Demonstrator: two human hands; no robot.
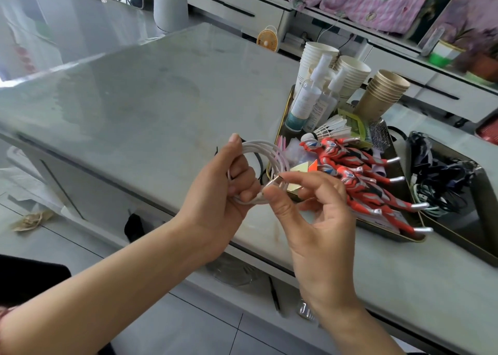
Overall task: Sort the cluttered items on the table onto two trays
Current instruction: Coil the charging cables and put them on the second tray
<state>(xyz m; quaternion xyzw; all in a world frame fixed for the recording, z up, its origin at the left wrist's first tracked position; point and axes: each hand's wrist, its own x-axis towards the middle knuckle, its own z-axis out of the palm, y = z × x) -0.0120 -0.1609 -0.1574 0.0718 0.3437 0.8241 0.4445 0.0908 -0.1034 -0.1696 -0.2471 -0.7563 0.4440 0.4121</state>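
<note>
White cable coil [269, 150]: thin, smooth, round-section lead wound in several loose loops, held in the air over the surface's [161, 98] near edge, just left of the trays. Left hand [215, 190] grip: fingers curled through and round the loops. Right hand [318, 220] grip: thumb and forefinger pinch the loose end at the bottom of the coil, other fingers spread free.

Progress, my read: nearly done.
- Mixed tray [390, 237], dark with a gold rim, is packed: red-and-silver plastic toy figures [372, 190], clear spray bottles [310, 96], stacked paper cups [353, 71] in white and gold, feathered shuttlecock [331, 129].
- Cable tray [485, 206], dark metal with rounded corners, holds a tangle of dark cables [442, 182] plus a pale green one.
- Left: this coil, likely for the cable tray, and what looks like a black lead [260, 163] on the surface behind it, mostly hidden.

The surface is glossy, pale and marble-like.
</note>
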